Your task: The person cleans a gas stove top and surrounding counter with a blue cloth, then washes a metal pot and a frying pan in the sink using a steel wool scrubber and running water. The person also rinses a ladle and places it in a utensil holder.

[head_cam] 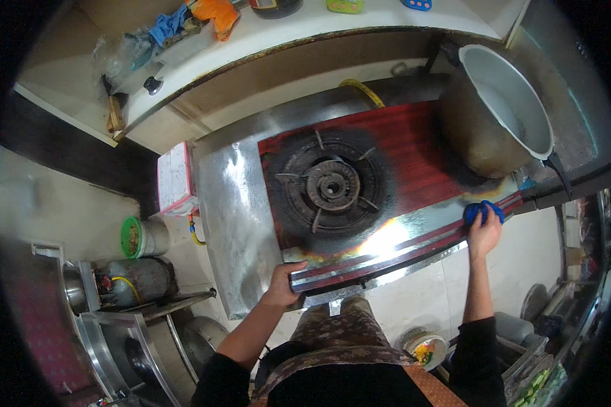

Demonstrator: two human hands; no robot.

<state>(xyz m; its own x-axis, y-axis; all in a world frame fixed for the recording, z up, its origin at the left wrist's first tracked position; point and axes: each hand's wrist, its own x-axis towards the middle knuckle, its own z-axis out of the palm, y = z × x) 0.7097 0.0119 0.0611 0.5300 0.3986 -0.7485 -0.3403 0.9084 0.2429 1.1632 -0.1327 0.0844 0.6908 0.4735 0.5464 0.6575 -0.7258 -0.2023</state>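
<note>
A two-burner gas stove (412,147) with a red, heat-scorched top stands before me on a metal table (234,203). My left hand (284,284) grips the stove's front left corner, thumb on top. In my right hand (484,234) is a blue cloth or scrubbing pad (495,209), pressed on the right end of the front edge. The left burner (332,186) is bare, its blackened ring and pan supports showing. A large, browned aluminium pot (481,137) without a lid covers the right burner and leans to the right in view.
A yellow gas hose (364,91) runs behind the stove. Above is a white shelf (305,25) with bags and jars. On the left are a pink-edged box (175,178), a green-rimmed bucket (145,236) and a gas cylinder (150,280). A scrap bucket (425,346) stands at lower right.
</note>
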